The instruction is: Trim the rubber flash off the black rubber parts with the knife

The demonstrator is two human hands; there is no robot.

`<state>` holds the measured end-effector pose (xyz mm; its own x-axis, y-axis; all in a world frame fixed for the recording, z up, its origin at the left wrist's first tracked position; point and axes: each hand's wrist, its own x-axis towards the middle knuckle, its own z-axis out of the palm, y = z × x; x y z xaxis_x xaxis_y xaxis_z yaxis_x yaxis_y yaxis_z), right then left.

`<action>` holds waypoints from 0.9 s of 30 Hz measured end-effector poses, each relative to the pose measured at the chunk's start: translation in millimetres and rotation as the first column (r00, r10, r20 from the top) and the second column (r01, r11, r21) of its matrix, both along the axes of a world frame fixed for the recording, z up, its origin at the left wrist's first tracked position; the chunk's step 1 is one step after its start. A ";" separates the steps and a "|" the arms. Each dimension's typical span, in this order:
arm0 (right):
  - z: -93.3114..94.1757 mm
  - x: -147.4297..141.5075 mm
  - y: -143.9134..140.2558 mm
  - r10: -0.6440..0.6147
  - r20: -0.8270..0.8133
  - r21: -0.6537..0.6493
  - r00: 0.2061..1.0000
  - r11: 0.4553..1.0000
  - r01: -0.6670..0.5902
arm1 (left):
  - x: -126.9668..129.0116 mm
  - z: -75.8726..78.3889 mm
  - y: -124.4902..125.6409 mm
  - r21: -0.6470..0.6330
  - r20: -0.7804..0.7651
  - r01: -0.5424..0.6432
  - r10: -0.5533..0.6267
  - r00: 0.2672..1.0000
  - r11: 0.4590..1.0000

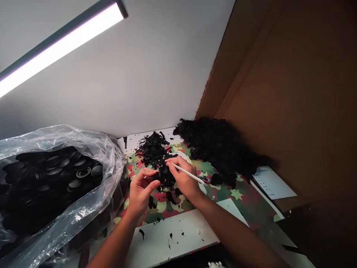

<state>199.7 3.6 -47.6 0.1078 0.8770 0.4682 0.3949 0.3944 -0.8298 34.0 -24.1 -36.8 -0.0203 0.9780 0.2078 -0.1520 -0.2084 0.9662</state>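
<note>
My left hand (141, 190) grips a small round black part (159, 175) over the patterned table mat (242, 197). My right hand (182, 176) holds a thin white-handled tool (192, 175) like a pen, its front end against the black part. Both hands meet above a small heap of black trimmings (153, 149). The tool's rear end points right, toward a bigger black pile.
A clear plastic bag (55, 178) full of round black parts sits at the left. A large pile of black pieces (220, 147) lies at the right, against a brown cardboard wall (292, 93). White paper sheets (173, 234) lie at the near edge, a printed sheet (272, 182) at the right.
</note>
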 end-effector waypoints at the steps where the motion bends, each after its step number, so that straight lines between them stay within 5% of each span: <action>1: 0.0 2.0 1.1 -0.016 0.001 0.007 1.000 1.000 0.016 | -1.0 1.1 0.8 -0.012 0.054 0.025 -0.024 0.998 1.000; 7: -5.4 27.5 18.5 -0.127 0.029 -0.062 0.992 0.990 0.128 | -7.9 14.8 1.8 -0.090 0.271 0.118 -0.090 0.958 0.989; 10: -6.9 33.0 23.9 -0.026 0.032 -0.119 0.999 0.992 0.029 | -10.5 17.5 2.7 -0.131 0.278 0.118 -0.078 0.958 0.984; 13: -4.1 26.7 21.2 0.076 -0.007 -0.037 0.997 0.996 -0.076 | -12.1 15.6 3.8 -0.145 0.290 0.147 -0.100 0.952 0.978; 20: 4.5 13.2 0.2 0.109 -0.124 -0.120 0.986 0.985 -0.124 | -11.6 13.6 3.8 -0.168 0.321 0.151 -0.091 0.943 0.974; 27: 7.2 14.6 -1.1 0.119 0.035 -0.016 0.992 0.993 -0.118 | -7.0 10.2 5.7 -0.196 0.257 0.045 0.007 0.966 0.980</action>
